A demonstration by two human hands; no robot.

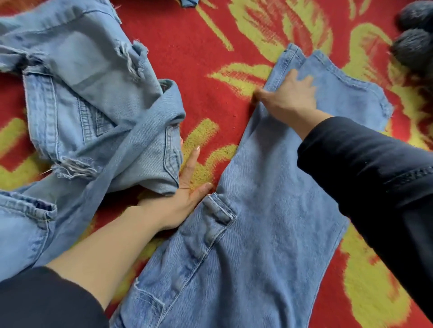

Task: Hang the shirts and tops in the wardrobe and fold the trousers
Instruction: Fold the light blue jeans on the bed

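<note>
**Two hands flat on denim spread over a patterned carpet**

Nearest the camera, a pair of mid-blue denim trousers point(257, 234) lies spread flat on a red carpet with yellow leaf shapes point(210, 35). It runs from the lower edge up and to the right, its two leg ends lying side by side at the far end. A black sleeve point(46, 302) covers the left upper arm at the lower left corner, and the forearm beyond it is bare.

The left hand point(187, 189) lies on the carpet in the gap between the two garments. Its fingers are straight and together and grasp nothing. Its outer side touches the edge of the flat trousers and its fingertips run along a fold of the other pair.

That other pair, pale-blue ripped denim trousers point(93, 105), sits crumpled in a heap on the left, with frayed tears and a pocket showing.

Farther out, the right arm in a long black sleeve point(375, 168) reaches across the flat trousers. The right hand point(289, 98) rests palm down on the leg end, fingers spread on the cloth and the thumb stretched to the left seam. It presses rather than clasps.

At the far right lie two dark grey fuzzy balls point(414, 46). A scrap of blue denim point(187, 2) shows at the top edge.
</note>
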